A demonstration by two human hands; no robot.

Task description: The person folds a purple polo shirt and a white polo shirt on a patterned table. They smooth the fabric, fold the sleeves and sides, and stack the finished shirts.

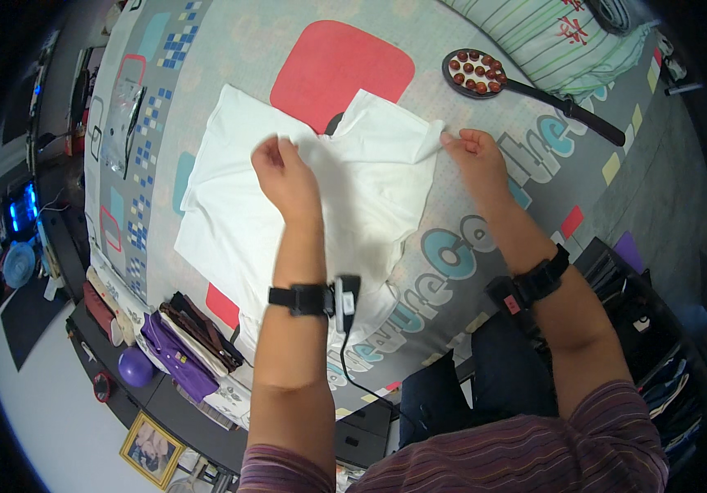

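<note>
A white short-sleeved shirt (372, 179) lies spread on a patterned bedsheet (224, 37), its neckline toward the far side and some folds across it. My right hand (478, 161) pinches the outer corner of the sleeve on the right, which is bent up a little at the fingertips. Over the upper part of the shirt, left of the neckline, is my left hand (286, 175) with curled fingers. Whether cloth is between those fingers cannot be seen. Each wrist wears a black strap with a small device, and a cable hangs from the left one.
A massage paddle (476, 74) with brown beads lies beyond my right hand, next to a striped pillow (550, 43). A clear plastic packet (122, 129) is at the far left. Folded clothes (187, 351) stand at the bed's left edge, near a purple ball (136, 366).
</note>
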